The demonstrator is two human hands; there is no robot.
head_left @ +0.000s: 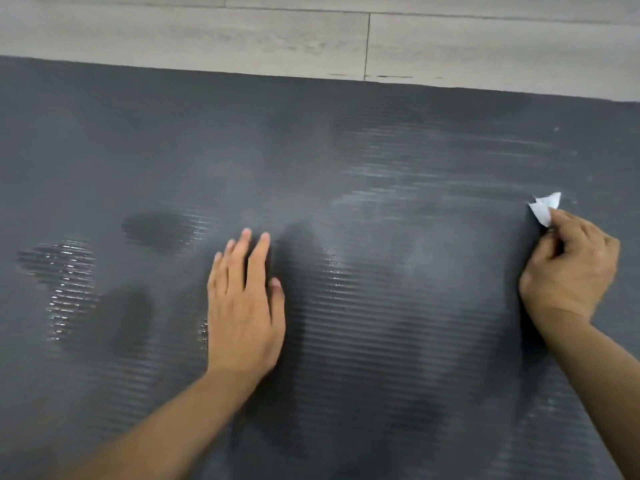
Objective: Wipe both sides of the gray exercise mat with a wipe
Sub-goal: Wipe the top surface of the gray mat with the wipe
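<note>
1. Left hand [242, 306] is flat on the mat, palm down near the middle of my view, with the fingers straight and slightly spread.
2. Right hand [571, 268] is far over on the right with its fingers curled, and it pinches a white wipe [545, 209].
3. I see a crumpled corner of that wipe poking out beyond the fingertips, on the far side of the hand.
4. I can't tell from here whether the wipe is touching the surface or sits just above it.
5. The gray exercise mat [398, 323] lies spread out on the floor and fills nearly my whole view, ribbed face up, its far edge running across the top.
6. Left of the flat hand, wet patches [69, 282] glisten on the ribs, with a dark oval [156, 228] just beyond them.
7. Pale streaks [433, 161] smear the far right part of the mat, beyond the wipe.
8. Past the far edge I get the floor [207, 32], in pale wood-look planks.
</note>
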